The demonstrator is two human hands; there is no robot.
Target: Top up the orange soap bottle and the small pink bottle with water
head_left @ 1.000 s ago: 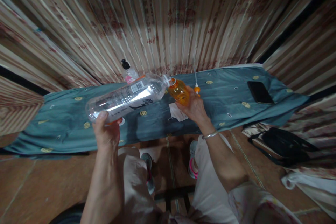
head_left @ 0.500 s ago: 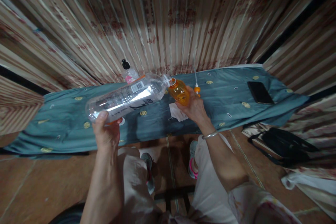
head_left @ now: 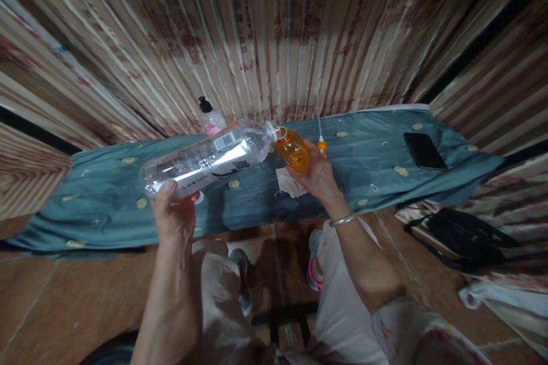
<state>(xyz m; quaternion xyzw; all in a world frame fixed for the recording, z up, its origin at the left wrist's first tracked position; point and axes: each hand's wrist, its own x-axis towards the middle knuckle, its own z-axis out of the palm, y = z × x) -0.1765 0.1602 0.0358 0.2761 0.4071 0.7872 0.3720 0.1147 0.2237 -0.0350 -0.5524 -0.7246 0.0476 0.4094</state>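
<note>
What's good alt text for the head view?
The left hand holds a large clear plastic bottle sideways, neck at the mouth of a small translucent orange bottle in the right hand. A flat, black, rectangular phone lies on teal patterned fabric.

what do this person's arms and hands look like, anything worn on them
The left hand and right hand are both ungloved. A slim silver-coloured bangle circles the right wrist; the left wrist shows none. A pale sleeve with a blurred floral-looking pattern ends near the right elbow; no left sleeve shows.
</note>
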